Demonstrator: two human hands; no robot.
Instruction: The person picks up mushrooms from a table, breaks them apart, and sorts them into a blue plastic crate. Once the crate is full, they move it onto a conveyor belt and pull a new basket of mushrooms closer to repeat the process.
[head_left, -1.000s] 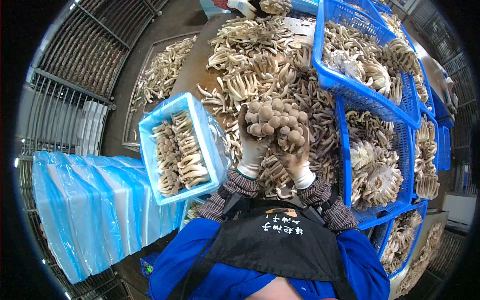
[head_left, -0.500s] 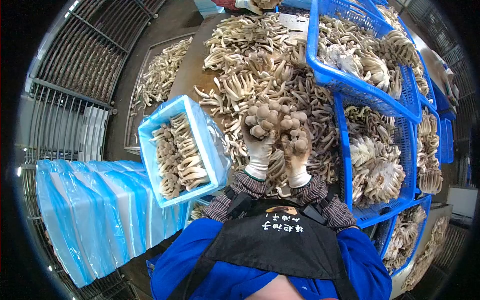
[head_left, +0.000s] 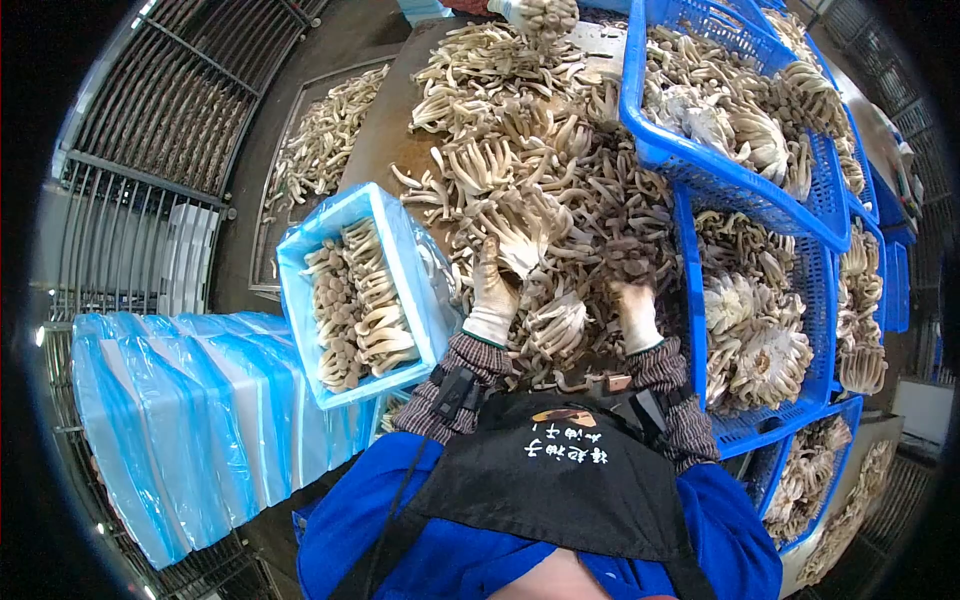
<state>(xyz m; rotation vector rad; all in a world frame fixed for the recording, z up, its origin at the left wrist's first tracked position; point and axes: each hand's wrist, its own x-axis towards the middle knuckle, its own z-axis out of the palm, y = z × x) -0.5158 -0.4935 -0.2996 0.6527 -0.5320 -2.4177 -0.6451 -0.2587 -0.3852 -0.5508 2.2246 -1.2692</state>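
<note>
My left hand (head_left: pixel 493 295), in a stained white glove, closes on the side of a mushroom cluster (head_left: pixel 520 235) whose pale stems fan upward. My right hand (head_left: pixel 634 305), gloved too, is over the right side of the heap, with a bunch of dark-capped mushrooms (head_left: pixel 630 258) at its fingers. Motion blurs those fingers and caps. Between my wrists lies another pale-stemmed clump (head_left: pixel 556 328). Loose mushrooms (head_left: pixel 500 165) cover the table around both hands. Left of my left hand, a blue-lined foam box (head_left: pixel 432 345) holds neatly laid rows of mushrooms.
Blue crates (head_left: pixel 690 300) of mushroom clusters stand stacked along the right. Plastic-wrapped white boxes (head_left: pixel 190 430) line the lower left. A tray of mushrooms (head_left: pixel 330 130) lies beyond the table's left edge. At the top, another person's gloved hand (head_left: pixel 540 14) holds mushrooms.
My hands have moved apart, left hand leftward and right hand rightward and down. The capped bunches between them are gone from the middle; a pale-stemmed cluster shows at my left hand.
</note>
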